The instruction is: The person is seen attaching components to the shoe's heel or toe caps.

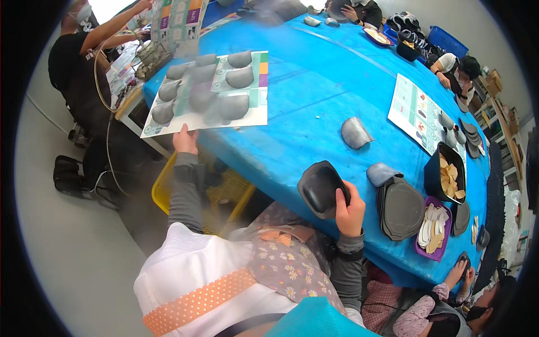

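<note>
1. The purple basket [430,256] holds white and tan pieces [432,223]; just beyond it, one black bin [432,177] holds tan chips [447,175]; neither heap is countable;
2. The right hand [350,210] grips one dark cupped piece [319,188], left of the basket;
3. The left hand [185,140] pinches a printed board [258,117] well left of the basket; about nine grey curved pieces [240,77] lie on it, some blurred;
4. One dark stack [401,208] sits on the bench [314,73], just left of the basket.

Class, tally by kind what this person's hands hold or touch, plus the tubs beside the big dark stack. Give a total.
White board at the left hand: 1
Dark shell in the right hand: 1
Black tub: 1
Purple tub: 1
Total: 4
</note>
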Demonstrator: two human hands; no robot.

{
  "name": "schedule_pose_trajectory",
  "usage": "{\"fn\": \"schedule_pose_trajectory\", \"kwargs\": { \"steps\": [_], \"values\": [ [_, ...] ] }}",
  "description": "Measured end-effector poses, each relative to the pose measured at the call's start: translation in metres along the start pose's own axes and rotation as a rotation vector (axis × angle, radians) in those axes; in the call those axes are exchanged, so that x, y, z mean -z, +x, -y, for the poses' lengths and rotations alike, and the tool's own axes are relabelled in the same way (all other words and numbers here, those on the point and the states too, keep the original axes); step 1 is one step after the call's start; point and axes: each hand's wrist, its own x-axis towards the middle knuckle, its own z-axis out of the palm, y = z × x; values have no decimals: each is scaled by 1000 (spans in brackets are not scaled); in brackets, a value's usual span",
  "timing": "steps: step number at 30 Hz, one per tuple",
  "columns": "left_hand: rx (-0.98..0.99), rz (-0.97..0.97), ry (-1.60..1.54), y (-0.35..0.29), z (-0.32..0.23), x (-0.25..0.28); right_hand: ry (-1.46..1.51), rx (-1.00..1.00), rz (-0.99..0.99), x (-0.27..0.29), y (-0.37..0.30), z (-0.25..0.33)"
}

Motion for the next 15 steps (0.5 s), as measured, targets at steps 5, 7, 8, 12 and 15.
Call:
{"fn": "schedule_pose_trajectory", "kwargs": {
  "steps": [5, 7, 8, 12, 15],
  "values": [
    [-25, 36, 126, -3, -11, 0, 7, -19, -11, 0, -2, -3],
    [-32, 15, 155, -4, -18, -2, -5, -5, -2, 0, -1, -3],
    [-26, 35, 157, -6, -21, -4, -8, 0, -17, 0, 0, -3],
    [-8, 78, 162, -15, -28, -18, -22, -25, 6, 2, 0, -2],
    [-1, 95, 173, -24, -29, -31, -9, -35, 6, 3, -1, -1]
  ]
}}
